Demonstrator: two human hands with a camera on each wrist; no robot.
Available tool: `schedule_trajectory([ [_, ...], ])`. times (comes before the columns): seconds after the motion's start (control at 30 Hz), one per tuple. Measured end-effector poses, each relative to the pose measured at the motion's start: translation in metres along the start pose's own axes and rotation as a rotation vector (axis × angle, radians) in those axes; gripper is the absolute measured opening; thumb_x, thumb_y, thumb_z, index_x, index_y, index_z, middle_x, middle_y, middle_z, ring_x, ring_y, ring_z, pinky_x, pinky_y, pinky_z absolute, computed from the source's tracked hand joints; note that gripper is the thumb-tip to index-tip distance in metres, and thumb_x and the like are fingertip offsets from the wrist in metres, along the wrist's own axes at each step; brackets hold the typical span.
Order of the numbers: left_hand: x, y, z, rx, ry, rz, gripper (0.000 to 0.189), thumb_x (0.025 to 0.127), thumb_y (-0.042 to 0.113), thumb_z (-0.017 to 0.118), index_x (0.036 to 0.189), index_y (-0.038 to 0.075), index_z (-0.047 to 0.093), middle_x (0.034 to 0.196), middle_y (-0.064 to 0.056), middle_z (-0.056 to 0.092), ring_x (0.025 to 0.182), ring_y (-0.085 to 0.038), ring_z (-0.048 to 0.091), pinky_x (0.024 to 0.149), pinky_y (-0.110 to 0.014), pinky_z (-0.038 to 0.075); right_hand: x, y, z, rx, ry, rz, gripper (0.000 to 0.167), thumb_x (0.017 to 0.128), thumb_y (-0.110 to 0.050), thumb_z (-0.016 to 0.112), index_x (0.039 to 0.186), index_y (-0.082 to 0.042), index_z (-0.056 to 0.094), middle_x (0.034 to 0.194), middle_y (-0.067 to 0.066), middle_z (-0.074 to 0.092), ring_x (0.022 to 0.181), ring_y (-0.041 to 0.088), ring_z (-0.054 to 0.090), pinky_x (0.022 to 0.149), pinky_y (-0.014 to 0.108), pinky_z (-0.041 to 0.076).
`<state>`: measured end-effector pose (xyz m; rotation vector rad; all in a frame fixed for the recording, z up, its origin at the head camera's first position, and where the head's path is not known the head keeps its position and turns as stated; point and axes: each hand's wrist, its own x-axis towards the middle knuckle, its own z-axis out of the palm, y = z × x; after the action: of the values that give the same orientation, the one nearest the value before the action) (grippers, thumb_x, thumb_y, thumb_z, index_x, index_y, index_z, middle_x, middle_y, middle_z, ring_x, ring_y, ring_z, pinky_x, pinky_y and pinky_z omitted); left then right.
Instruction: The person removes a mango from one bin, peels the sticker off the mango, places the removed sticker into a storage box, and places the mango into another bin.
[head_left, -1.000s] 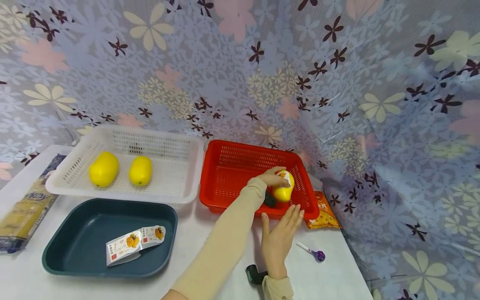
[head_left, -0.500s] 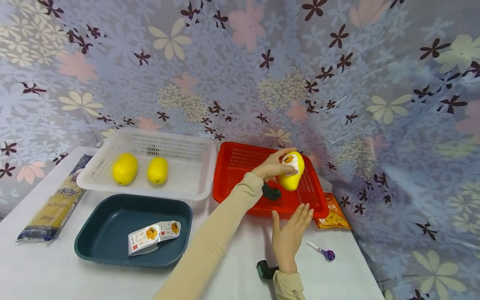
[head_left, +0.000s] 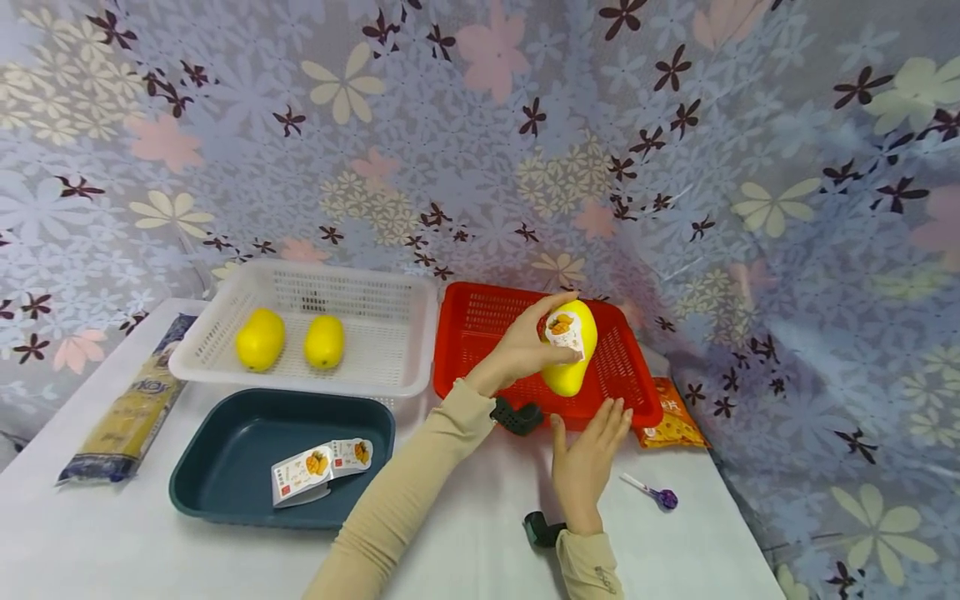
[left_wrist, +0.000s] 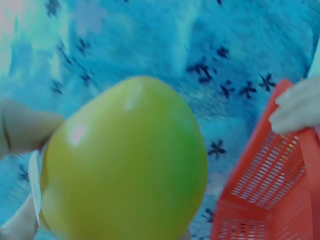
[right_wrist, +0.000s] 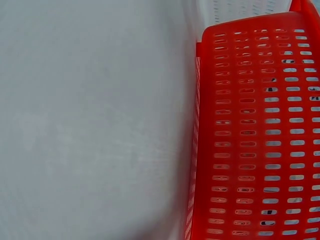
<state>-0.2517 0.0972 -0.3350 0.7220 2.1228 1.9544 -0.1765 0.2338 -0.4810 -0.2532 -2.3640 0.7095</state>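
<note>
My left hand (head_left: 525, 343) grips a yellow mango (head_left: 572, 367) above the red plastic basket (head_left: 468, 333). A white label with mango pictures (head_left: 564, 329) lies against the fruit under the fingers; whether it is stuck on cannot be told. In the left wrist view the mango (left_wrist: 130, 165) fills the middle, with a greenish tint on one side. My right hand (head_left: 587, 471), fingers straight, rests at the basket's near right rim. That hand is out of sight in the right wrist view, where the basket wall (right_wrist: 257, 130) shows.
Two yellow mangoes (head_left: 260, 339) sit in a white basket (head_left: 382, 350). A dark teal tray (head_left: 217, 467) holds a folded mango-picture label (head_left: 303, 475). A pasta-like packet (head_left: 135, 408) lies left. An orange snack bag (head_left: 670, 421) and a purple lollipop (head_left: 664, 498) lie right.
My left hand has lifted the mango out of the red basket, then drawn it slightly left and nearer. The right hand stays at the rim. The head view has shifted.
</note>
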Motion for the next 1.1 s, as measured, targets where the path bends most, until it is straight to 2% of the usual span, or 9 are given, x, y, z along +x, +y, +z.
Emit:
schedule_trajectory([
  [0.23,-0.050,0.010,-0.007,0.113,0.075,0.110,0.078,0.077,0.011,0.077,0.145,0.026,0.041,0.146,-0.003,0.042,0.112,-0.022,0.051,0.088,-0.030,0.050,0.004,0.002,-0.003,-0.026,-0.027,0.019,0.085,0.089,-0.025,0.067,0.147,0.014,0.019,0.156,0.032,0.017,0.146,0.048,0.007,0.116,0.061,0.018],
  [0.4,-0.076,0.008,-0.013,0.127,0.107,0.125,0.077,0.077,0.013,0.076,0.144,0.025,0.042,0.145,-0.002,0.044,0.114,-0.022,0.051,0.092,-0.034,0.049,0.006,0.003,-0.003,-0.021,-0.006,-0.004,0.087,0.089,-0.029,0.067,0.147,0.015,0.019,0.155,0.034,0.018,0.145,0.049,0.009,0.116,0.061,0.018],
  [0.6,-0.109,0.004,-0.021,0.143,0.148,0.086,0.076,0.075,0.013,0.076,0.142,0.028,0.044,0.142,-0.001,0.046,0.111,-0.023,0.050,0.087,-0.034,0.049,0.002,0.003,0.000,-0.004,-0.043,0.036,0.090,0.090,-0.037,0.066,0.148,0.013,0.018,0.157,0.031,0.016,0.147,0.047,0.006,0.117,0.059,0.016],
  [0.77,-0.131,-0.004,-0.030,0.147,0.142,0.076,0.076,0.075,0.012,0.077,0.142,0.026,0.044,0.137,-0.004,0.048,0.106,-0.024,0.051,0.081,-0.031,0.051,0.001,0.002,0.000,0.001,-0.054,0.046,0.090,0.090,-0.038,0.065,0.148,0.013,0.018,0.157,0.031,0.016,0.147,0.047,0.006,0.117,0.060,0.017],
  [0.93,-0.153,-0.019,-0.038,0.113,0.122,0.019,0.076,0.077,0.010,0.076,0.143,0.025,0.042,0.134,-0.008,0.048,0.099,-0.026,0.051,0.075,-0.028,0.053,0.001,-0.001,-0.004,0.023,-0.048,0.039,0.087,0.089,-0.035,0.067,0.146,0.014,0.023,0.154,0.033,0.020,0.146,0.048,0.008,0.116,0.060,0.018],
  [1.1,-0.169,-0.040,-0.038,0.106,0.142,-0.042,0.078,0.076,0.009,0.077,0.144,0.024,0.042,0.130,-0.010,0.051,0.095,-0.026,0.052,0.070,-0.026,0.052,0.005,-0.005,-0.011,0.016,-0.043,0.019,0.085,0.088,-0.034,0.068,0.144,0.016,0.028,0.151,0.036,0.025,0.144,0.051,0.013,0.115,0.062,0.020],
])
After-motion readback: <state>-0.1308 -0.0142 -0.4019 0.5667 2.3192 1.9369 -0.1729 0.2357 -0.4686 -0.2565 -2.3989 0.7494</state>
